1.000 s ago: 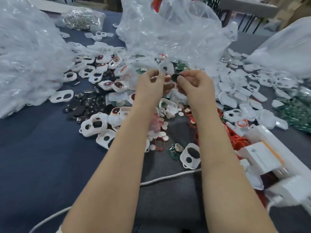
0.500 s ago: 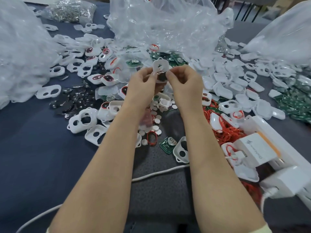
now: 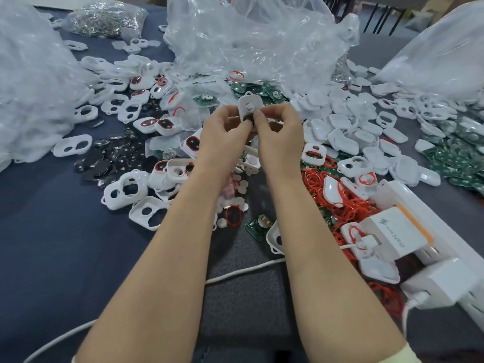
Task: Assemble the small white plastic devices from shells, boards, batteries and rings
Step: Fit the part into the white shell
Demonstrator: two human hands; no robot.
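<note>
White shell (image 3: 250,106) — left hand (image 3: 224,138), right hand (image 3: 280,137)

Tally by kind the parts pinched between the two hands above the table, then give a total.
white shell: 1
dark disc: 1
Total: 2, held together between the left hand and the right hand.

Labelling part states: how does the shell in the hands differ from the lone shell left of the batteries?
The held shell is raised upright, pinched by left hand and right hand; the lone shell lies flat on the blue cloth, untouched. The held shell has a dark disc at its lower opening; the lone shell's holes are empty. Both are white plastic.
</note>
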